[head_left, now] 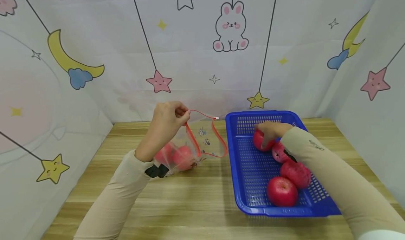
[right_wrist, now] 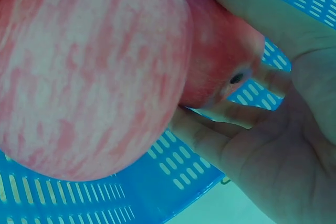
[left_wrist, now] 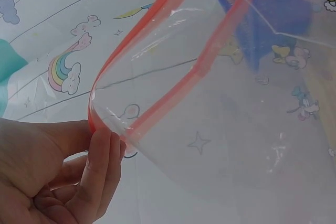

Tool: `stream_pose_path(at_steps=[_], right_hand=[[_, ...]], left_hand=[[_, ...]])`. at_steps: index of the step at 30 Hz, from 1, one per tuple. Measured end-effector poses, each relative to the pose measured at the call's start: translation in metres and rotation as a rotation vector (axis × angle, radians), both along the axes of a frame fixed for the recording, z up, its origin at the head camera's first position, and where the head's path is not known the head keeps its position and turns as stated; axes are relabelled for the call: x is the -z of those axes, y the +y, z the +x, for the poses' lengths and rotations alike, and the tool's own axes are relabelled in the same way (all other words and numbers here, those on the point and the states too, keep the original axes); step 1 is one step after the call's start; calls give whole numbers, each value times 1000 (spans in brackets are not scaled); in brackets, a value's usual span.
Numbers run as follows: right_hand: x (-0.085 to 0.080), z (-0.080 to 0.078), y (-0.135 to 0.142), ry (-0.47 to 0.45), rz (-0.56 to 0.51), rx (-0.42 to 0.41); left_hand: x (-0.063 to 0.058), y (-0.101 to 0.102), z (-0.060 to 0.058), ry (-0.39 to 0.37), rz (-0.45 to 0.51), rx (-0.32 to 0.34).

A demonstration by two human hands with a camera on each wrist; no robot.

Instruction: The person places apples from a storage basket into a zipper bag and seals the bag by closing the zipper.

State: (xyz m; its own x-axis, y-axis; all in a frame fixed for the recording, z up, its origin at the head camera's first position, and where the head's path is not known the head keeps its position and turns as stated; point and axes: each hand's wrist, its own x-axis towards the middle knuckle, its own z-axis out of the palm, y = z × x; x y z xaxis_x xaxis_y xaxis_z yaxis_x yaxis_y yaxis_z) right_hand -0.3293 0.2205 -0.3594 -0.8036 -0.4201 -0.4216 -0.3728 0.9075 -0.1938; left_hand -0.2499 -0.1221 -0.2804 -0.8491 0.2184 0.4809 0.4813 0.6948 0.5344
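My left hand (head_left: 166, 125) pinches the red zip edge of a clear zip bag (head_left: 191, 138), thumb against fingers, as the left wrist view also shows. The mouth of the bag gapes toward the basket. Red apples (head_left: 183, 157) lie low in the bag, partly blurred by the plastic. Inside a blue plastic basket (head_left: 232, 169), my right hand (head_left: 273, 129) curls round a red apple (head_left: 260, 141) near the back left. From the right wrist, fingers and thumb show on both sides of this apple (right_wrist: 226, 40), which is partly behind a closer streaked apple (right_wrist: 94, 77).
More apples rest in the basket: one beneath my right wrist, another apple (head_left: 295, 173) nearer the front, and a shiny apple (head_left: 282, 191) by the front rim. Bag and basket stand on a wooden table (head_left: 190, 208). A printed white curtain (head_left: 196, 57) hangs behind and at the sides.
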Motion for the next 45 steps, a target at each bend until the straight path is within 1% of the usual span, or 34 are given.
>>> stream_pose_path(at_steps=[4, 10, 15, 19, 23, 28, 34, 39, 41, 45], right_hand=[[3, 2, 0, 1, -6, -3], [4, 2, 2, 16, -18, -17], [0, 0, 4, 2, -64, -24], [-2, -2, 4, -13, -70, -8], [-6, -3, 4, -11, -65, -16], [-10, -3, 5, -16, -94, -28], [-13, -1, 6, 6, -121, -45], [-26, 1, 4, 31, -110, -65], [-29, 1, 3, 38, -108, -67], [-28, 5, 2, 31, -107, -61]], left_hand=[[2, -1, 0, -10, 1, 5], [3, -1, 0, 2, -7, 6], [1, -1, -1, 16, -7, 12], [1, -1, -1, 14, -4, 12], [1, -1, -1, 14, -3, 11], [2, 0, 0, 10, 2, 17], [5, 1, 0, 3, 4, 23], [3, 3, -1, 12, 7, 28], [2, 4, -1, 11, 8, 30], [4, 6, 0, -15, 5, 40]])
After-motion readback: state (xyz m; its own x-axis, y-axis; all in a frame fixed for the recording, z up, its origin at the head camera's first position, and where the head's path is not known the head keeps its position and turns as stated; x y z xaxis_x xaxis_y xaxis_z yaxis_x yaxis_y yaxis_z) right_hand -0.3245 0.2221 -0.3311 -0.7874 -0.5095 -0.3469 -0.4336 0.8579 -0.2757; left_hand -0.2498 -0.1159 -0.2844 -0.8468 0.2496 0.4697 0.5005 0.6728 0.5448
